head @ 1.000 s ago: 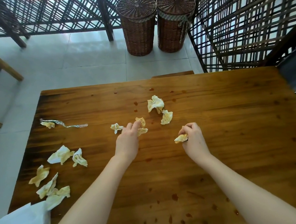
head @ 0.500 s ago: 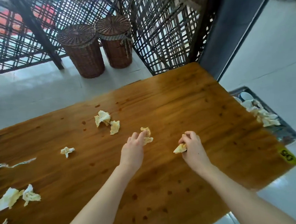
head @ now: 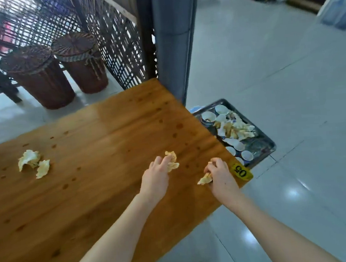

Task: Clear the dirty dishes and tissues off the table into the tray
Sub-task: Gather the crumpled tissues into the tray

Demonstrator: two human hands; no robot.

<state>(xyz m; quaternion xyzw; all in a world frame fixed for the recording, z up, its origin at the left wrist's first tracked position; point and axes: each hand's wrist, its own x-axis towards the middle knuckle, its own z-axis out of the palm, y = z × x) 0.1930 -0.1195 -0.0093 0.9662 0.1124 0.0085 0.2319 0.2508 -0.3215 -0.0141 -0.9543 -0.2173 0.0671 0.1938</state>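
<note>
The tray point(head: 269, 144), on the floor beyond the right edge of the table point(head: 90, 202), is partly hidden by that edge, and its contents are blurred. The left hand point(head: 154, 180) pinches crumpled tissues point(head: 172, 162) in curled fingertips. The right hand point(head: 222, 175), fingers curled, grips one tissue point(head: 204, 179) near the table corner.

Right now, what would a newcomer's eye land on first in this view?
Both hands stand out near the right corner of the wooden table: the left hand pinches a crumpled tissue, and the right hand grips a second tissue beside the yellow 05 tag. Past that edge and lower down, the tray is heaped with white cups and used tissues. Two loose tissues lie on the table's left.
</note>
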